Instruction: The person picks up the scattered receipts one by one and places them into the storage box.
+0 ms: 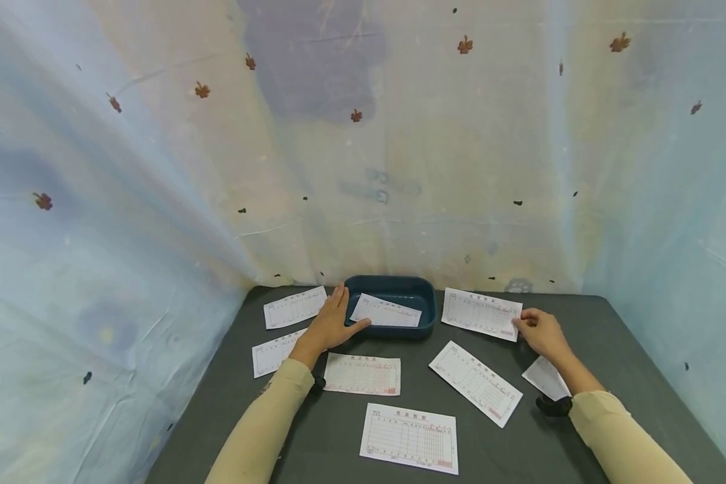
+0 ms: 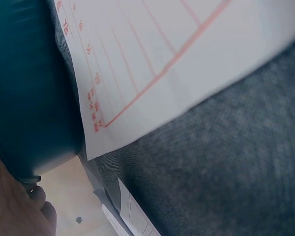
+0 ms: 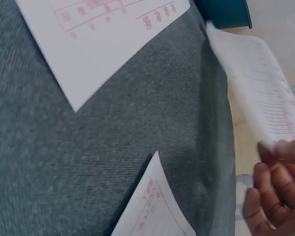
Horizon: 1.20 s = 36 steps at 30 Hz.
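Note:
My right hand [image 1: 543,334] pinches the right end of a white receipt slip [image 1: 480,313] printed with a red table. In the right wrist view that slip [image 3: 258,81] is lifted and bent, with thumb and fingertips at its near end. My left hand [image 1: 329,323] rests at the left side of a dark teal tray [image 1: 429,309], fingers fairly straight and the thumb along the near rim. One slip [image 1: 387,312] lies inside the tray, slanting against its front wall. In the left wrist view, fingertips show just past the tray's corner [image 2: 34,98].
More slips lie spread on the dark grey table [image 1: 490,457]: two left of the tray, partly behind my left arm; one red-tinted slip [image 1: 363,374] before it; one tilted slip [image 1: 476,383]; one near slip [image 1: 409,438]; one under my right wrist [image 1: 546,378]. A patterned curtain [image 1: 399,168] hangs behind.

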Each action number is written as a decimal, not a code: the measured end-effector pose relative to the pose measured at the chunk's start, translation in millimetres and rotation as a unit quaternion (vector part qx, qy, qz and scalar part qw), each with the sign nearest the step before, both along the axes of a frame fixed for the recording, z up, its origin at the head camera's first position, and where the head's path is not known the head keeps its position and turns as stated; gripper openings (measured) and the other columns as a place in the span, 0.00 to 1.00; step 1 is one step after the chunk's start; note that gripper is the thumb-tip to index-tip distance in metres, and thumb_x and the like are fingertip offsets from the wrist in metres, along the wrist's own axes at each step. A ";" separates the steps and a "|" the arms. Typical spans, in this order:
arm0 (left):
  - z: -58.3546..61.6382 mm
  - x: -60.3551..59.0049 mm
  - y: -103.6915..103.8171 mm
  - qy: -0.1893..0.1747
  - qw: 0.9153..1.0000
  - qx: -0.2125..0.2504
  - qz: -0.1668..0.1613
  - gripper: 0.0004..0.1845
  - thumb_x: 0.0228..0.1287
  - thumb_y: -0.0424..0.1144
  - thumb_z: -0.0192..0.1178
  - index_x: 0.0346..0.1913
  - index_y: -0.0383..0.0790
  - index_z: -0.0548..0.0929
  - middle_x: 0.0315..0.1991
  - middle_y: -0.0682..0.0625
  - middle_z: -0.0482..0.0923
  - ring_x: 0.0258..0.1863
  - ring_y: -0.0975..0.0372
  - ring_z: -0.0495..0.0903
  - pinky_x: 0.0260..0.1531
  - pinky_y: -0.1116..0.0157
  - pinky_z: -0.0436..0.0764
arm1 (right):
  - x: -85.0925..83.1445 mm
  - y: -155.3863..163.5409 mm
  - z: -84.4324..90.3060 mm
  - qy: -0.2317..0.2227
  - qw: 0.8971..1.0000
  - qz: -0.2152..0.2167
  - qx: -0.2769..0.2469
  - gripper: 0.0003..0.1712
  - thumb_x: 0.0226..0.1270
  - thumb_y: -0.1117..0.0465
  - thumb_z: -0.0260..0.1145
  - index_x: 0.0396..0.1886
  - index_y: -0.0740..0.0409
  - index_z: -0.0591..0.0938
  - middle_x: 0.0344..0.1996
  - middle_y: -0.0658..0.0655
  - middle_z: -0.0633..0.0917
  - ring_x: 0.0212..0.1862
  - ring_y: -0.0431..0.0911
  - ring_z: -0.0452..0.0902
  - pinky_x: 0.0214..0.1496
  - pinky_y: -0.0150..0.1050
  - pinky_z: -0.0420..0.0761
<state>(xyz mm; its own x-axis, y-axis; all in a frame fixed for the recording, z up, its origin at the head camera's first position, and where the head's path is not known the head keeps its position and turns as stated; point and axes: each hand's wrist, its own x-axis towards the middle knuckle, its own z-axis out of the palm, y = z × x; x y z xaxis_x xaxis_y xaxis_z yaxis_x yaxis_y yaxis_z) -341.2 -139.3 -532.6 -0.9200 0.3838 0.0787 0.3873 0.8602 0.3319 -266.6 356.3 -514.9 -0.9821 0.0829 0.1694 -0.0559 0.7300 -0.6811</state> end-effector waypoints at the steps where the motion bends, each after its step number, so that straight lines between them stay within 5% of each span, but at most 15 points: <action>1: 0.0 -0.2 0.2 0.000 1.000 0.001 -0.001 0.63 0.73 0.78 0.50 0.86 0.30 0.43 0.88 0.37 0.36 0.87 0.45 0.41 0.84 0.45 0.50 | 0.3 -0.6 0.5 0.009 1.000 -0.002 -0.007 0.14 0.80 0.64 0.66 0.48 0.76 0.81 0.36 0.69 0.89 0.32 0.45 0.82 0.31 0.35 0.78; 17: 5.0 3.5 0.3 -0.006 1.000 -0.009 0.013 0.62 0.72 0.78 0.50 0.87 0.31 0.44 0.89 0.38 0.37 0.88 0.46 0.41 0.84 0.47 0.50 | -6.5 -18.0 8.1 0.119 0.986 0.015 -0.117 0.15 0.79 0.66 0.68 0.54 0.75 0.80 0.33 0.66 0.90 0.30 0.37 0.82 0.32 0.25 0.80; 24: 2.5 2.0 1.5 -0.008 1.000 -0.013 0.011 0.63 0.72 0.79 0.49 0.87 0.32 0.43 0.89 0.38 0.37 0.88 0.48 0.39 0.84 0.47 0.49 | -9.0 -23.4 11.9 0.138 0.982 -0.024 -0.127 0.16 0.80 0.63 0.68 0.55 0.74 0.80 0.34 0.60 0.91 0.32 0.31 0.80 0.33 0.21 0.77; 31: 1.8 1.9 2.1 -0.007 1.000 -0.013 0.015 0.63 0.72 0.79 0.49 0.87 0.32 0.42 0.89 0.38 0.37 0.88 0.46 0.40 0.84 0.46 0.50 | -11.6 -26.9 14.9 0.153 0.974 -0.030 -0.166 0.17 0.79 0.64 0.69 0.55 0.75 0.79 0.36 0.67 0.90 0.31 0.27 0.79 0.34 0.21 0.78; 36: 2.5 2.3 1.9 -0.001 1.000 -0.014 0.011 0.62 0.73 0.78 0.49 0.86 0.31 0.44 0.88 0.37 0.38 0.87 0.44 0.42 0.84 0.45 0.52 | -13.6 -32.7 15.6 0.130 0.974 -0.022 -0.183 0.18 0.80 0.64 0.68 0.57 0.75 0.79 0.35 0.57 0.91 0.32 0.30 0.82 0.34 0.22 0.80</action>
